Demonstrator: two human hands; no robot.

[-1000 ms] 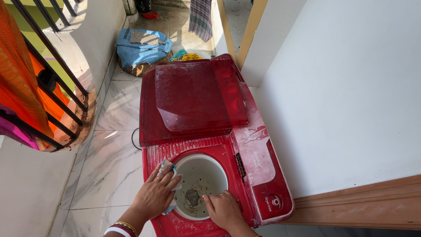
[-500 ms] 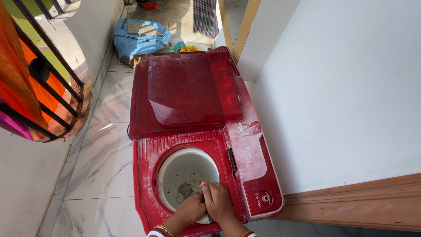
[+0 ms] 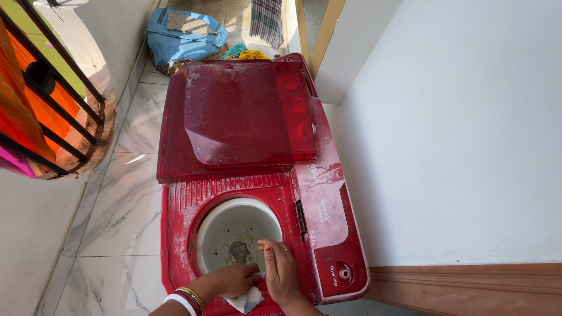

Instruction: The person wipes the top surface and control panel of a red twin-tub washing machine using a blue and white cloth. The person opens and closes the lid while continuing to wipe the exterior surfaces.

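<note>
My left hand [image 3: 237, 280] presses a small pale cloth [image 3: 247, 299] against the near rim of the round white tub [image 3: 234, 231], at about six o'clock on its opening; my fingers are curled together over the cloth, pinning it down. My right hand [image 3: 281, 272] lies just beside it at about five o'clock, fingers straight and close together, flat on the rim and touching the cloth's edge. Bangles in red, gold and white ring my left wrist [image 3: 186, 298].

The tub sits in the near half of a red twin-tub washing machine [image 3: 181, 205], dusty with white smears. At three o'clock from the tub runs the red control panel [image 3: 328, 234], bearing small white lettering and a round knob [image 3: 343, 273] near its lower end. At twelve o'clock the translucent red lid [image 3: 246, 111] covers the far half.

Beyond the machine, at eleven o'clock, a blue sack [image 3: 184, 35] lies on the marble floor [image 3: 117, 205], with a checked cloth [image 3: 266, 20] hanging nearby. A white wall [image 3: 456, 129] stands at three o'clock, and a black railing [image 3: 52, 99] at nine.
</note>
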